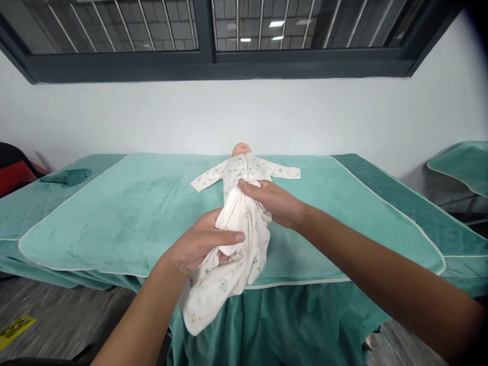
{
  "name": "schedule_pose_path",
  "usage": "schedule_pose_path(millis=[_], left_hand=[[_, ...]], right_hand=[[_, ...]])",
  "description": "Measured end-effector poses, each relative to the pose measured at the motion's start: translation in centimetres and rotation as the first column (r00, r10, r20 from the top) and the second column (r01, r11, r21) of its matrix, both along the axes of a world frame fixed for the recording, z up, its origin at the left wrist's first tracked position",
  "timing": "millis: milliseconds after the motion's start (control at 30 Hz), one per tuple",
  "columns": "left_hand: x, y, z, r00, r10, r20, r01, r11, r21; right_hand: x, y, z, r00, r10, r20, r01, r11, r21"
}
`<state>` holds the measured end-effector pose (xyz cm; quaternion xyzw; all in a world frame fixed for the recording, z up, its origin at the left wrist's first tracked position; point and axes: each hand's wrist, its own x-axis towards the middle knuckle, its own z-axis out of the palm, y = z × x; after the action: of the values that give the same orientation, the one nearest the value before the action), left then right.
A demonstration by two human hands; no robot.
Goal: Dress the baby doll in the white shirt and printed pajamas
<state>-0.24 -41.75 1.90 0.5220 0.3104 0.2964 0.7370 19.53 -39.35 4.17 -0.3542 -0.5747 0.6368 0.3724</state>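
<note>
A baby doll (241, 149) lies on its back, head toward the wall, in a white printed long-sleeved top (244, 166) with both sleeves spread wide. Nearer to me hangs a bunched white printed baby garment (229, 279), whose exact kind I cannot make out. My left hand (204, 239) is closed on its left side, thumb lying across the fabric. The upper, gathered end is pinched in my right hand (270, 201), close over the doll's middle. Cloth and hands hide the doll's lower body.
A light green mat (125, 218) with white piping covers the bed, over a darker green spread (389, 188). A white wall (152, 117) and barred window (206, 30) stand behind. Red and black furniture (15, 173) is at far left, a green-covered surface (461, 165) at right.
</note>
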Motion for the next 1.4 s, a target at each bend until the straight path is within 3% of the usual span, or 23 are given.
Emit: schedule_pose_path(millis=[67,133,200,267,367,500,633,700,800,867,900,967,1033,1133,1233,1400], left_hand=[[-0.3,0.3,-0.7,0.998,0.049,0.031,-0.048,0.998,-0.044],[-0.4,0.8,-1.1,0.965,0.229,0.125,-0.224,0.973,-0.049],[-0.3,1.4,-1.4,0.901,0.379,0.212,-0.379,0.925,-0.044],[-0.1,1.7,-1.6,0.866,0.440,0.237,-0.442,0.896,-0.047],[0.0,1.6,-2.0,0.898,0.387,0.211,-0.380,0.922,-0.075],[-0.6,0.8,-2.8,0.946,0.256,0.199,-0.244,0.966,-0.084],[-0.8,0.4,-3.4,0.995,0.062,0.081,-0.050,0.989,-0.141],[-0.3,0.5,-3.8,0.989,0.115,0.095,-0.101,0.985,-0.143],[0.7,0.8,-4.9,0.936,0.318,0.150,-0.309,0.947,-0.081],[1.1,0.9,-5.7,0.933,0.348,0.090,-0.345,0.938,-0.045],[1.2,0.8,-6.1,0.944,0.328,0.037,-0.327,0.945,-0.030],[1.2,0.4,-6.8,0.970,0.225,-0.087,-0.226,0.974,0.006],[1.1,0.0,-7.0,0.970,0.040,-0.242,-0.023,0.997,0.073],[1.3,-0.3,-6.8,0.850,-0.147,-0.506,0.300,0.924,0.236],[2.4,0.0,-5.9,0.799,-0.058,-0.598,0.369,0.833,0.412],[4.9,2.4,-4.9,0.828,0.260,-0.497,0.135,0.768,0.626]], right_hand=[[-0.6,-0.3,-1.0,0.990,-0.037,-0.136,0.025,0.996,-0.091],[-1.0,-0.8,-2.0,0.977,-0.009,-0.213,-0.024,0.988,-0.151],[-1.4,-1.3,-3.0,0.982,0.099,-0.159,-0.127,0.976,-0.178],[-1.5,-1.6,-3.9,0.974,0.221,-0.038,-0.224,0.953,-0.203],[-1.5,-1.5,-4.6,0.973,0.230,-0.031,-0.232,0.954,-0.189],[-1.0,-0.8,-4.6,0.966,0.035,-0.257,-0.071,0.989,-0.132],[-0.3,-0.6,-4.5,0.914,-0.148,-0.378,0.070,0.975,-0.213],[0.1,-1.0,-5.0,0.921,-0.149,-0.361,0.061,0.968,-0.243],[0.8,-2.0,-6.6,0.983,0.038,-0.177,-0.075,0.976,-0.205],[1.3,-3.0,-8.1,0.990,0.131,-0.054,-0.139,0.970,-0.199],[1.7,-3.5,-9.0,0.993,0.119,-0.018,-0.120,0.972,-0.204],[2.5,-4.7,-11.2,0.999,-0.022,0.044,0.030,0.984,-0.177],[3.3,-5.8,-13.7,0.964,-0.221,0.150,0.229,0.972,-0.044],[4.2,-7.3,-17.1,0.862,-0.441,0.251,0.425,0.897,0.118],[3.9,-7.8,-18.7,0.780,-0.584,0.223,0.569,0.811,0.134],[2.3,-6.1,-17.8,0.684,-0.711,0.166,0.716,0.697,0.037]])
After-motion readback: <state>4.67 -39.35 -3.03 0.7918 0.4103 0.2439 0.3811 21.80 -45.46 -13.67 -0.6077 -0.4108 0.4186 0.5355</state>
